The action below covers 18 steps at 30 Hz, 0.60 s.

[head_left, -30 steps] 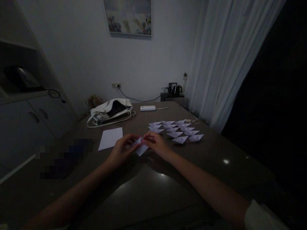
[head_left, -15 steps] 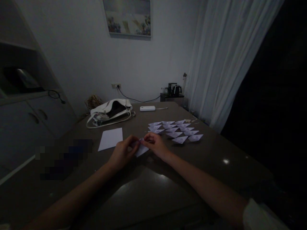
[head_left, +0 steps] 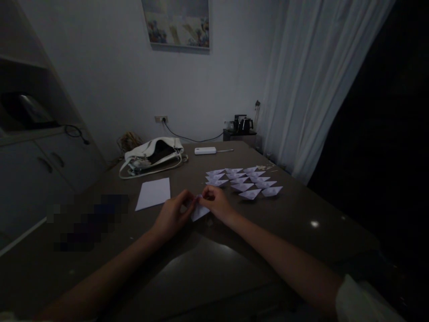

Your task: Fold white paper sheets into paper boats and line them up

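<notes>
Between my two hands is a small piece of folded white paper (head_left: 200,213), held just above the dark table (head_left: 208,273). My left hand (head_left: 173,212) pinches its left side between thumb and fingers. The fingers of my right hand (head_left: 217,203) are closed on its upper right part, close to the left fingertips. Fingers cover much of the paper, so its full shape is hidden. Several folded paper boats (head_left: 250,194) stand in rows beyond my right hand. To the left of my left hand lies white paper (head_left: 153,193), flat on the table.
A white handbag (head_left: 154,154) sits at the back left. Near the far edge lies a white power bank (head_left: 205,151) with a short cable. Small scraps (head_left: 263,167) lie behind the boats. A curtain (head_left: 295,89) hangs at the right, and a kettle (head_left: 246,125) stands beyond the table.
My left fingers have curled in closer to the right fingertips, and the paper between them has tilted, with less of its upper part showing. The boats and other objects stay put.
</notes>
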### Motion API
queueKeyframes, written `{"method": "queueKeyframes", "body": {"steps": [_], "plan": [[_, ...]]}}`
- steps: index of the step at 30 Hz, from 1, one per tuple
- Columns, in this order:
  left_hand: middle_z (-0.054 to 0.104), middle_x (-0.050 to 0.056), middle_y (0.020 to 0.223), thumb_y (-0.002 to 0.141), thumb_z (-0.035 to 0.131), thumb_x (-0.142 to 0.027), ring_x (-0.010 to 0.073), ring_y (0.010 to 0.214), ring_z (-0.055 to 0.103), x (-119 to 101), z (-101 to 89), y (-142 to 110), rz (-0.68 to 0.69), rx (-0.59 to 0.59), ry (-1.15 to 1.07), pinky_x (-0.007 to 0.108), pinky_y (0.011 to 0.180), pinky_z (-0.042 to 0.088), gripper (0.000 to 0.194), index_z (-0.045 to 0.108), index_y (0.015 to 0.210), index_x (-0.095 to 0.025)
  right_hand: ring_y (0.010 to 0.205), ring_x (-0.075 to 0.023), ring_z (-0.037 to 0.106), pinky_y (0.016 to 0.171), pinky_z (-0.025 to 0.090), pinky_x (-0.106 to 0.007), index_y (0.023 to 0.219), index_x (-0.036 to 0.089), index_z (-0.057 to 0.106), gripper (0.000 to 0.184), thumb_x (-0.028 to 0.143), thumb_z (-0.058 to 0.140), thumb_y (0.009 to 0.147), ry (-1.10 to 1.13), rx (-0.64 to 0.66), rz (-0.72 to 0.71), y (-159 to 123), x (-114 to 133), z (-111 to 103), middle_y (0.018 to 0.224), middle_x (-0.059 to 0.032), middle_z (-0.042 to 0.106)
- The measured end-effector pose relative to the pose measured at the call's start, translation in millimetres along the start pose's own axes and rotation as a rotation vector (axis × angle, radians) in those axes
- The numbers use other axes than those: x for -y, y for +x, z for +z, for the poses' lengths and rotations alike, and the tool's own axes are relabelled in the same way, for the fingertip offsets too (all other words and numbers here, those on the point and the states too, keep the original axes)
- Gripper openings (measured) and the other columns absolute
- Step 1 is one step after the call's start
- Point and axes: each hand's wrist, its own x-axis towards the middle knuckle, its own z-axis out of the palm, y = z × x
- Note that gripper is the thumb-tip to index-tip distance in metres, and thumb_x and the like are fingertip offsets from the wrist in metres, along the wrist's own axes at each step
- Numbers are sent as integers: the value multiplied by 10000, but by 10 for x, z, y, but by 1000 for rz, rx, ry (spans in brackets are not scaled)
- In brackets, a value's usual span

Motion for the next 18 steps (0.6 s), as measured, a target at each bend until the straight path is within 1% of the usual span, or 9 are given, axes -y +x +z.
{"method": "queueKeyframes", "body": {"steps": [3, 6, 9, 11, 13, 16, 18], "plan": [[660, 40, 827, 882, 462, -323, 175, 745, 626, -22, 13, -6, 29, 21, -10, 261, 674, 473, 173, 567, 908, -188, 545, -99, 459, 516, 350, -214, 671, 178, 468, 149, 212, 610, 643, -25, -21, -36, -4, -18, 6, 597, 45, 486], [663, 49, 839, 873, 480, -326, 184, 762, 628, -11, 20, -4, 28, 42, -34, 272, 687, 477, 176, 579, 900, -182, 565, -107, 493, 537, 381, -223, 752, 178, 496, 149, 214, 611, 664, -41, -29, -62, -9, -24, 3, 638, 37, 522], [674, 56, 866, 866, 497, -373, 189, 781, 637, 37, 22, 15, -65, 4, -137, 270, 680, 487, 223, 587, 915, -175, 576, -115, 529, 553, 402, -230, 827, 184, 507, 199, 244, 633, 685, -31, -19, -44, -11, -12, -10, 657, 30, 561], [685, 59, 897, 844, 523, -414, 195, 785, 644, 76, 18, 35, -153, -27, -234, 266, 659, 492, 293, 581, 996, -170, 571, -114, 540, 554, 405, -228, 836, 185, 507, 238, 266, 665, 677, -3, 4, -29, -6, 4, -22, 655, 31, 572], [699, 59, 874, 814, 548, -455, 205, 763, 647, 108, 11, 54, -218, 1, -299, 266, 632, 488, 364, 599, 1017, -158, 575, -113, 549, 557, 408, -226, 819, 180, 521, 241, 291, 682, 678, 43, 51, -16, 3, 20, -37, 657, 27, 581], [705, 53, 782, 787, 561, -486, 212, 707, 638, 133, -1, 74, -254, 81, -308, 265, 606, 469, 369, 661, 884, -144, 610, -116, 567, 575, 421, -228, 777, 164, 558, 230, 347, 675, 700, 92, 96, 19, 18, 33, -60, 681, 5, 605], [701, 54, 761, 772, 578, -487, 209, 692, 629, 146, -4, 80, -263, 74, -299, 262, 598, 460, 363, 667, 842, -142, 611, -118, 567, 566, 421, -229, 772, 156, 582, 257, 397, 657, 723, 86, 86, 42, 23, 33, -73, 684, -8, 613]]}}
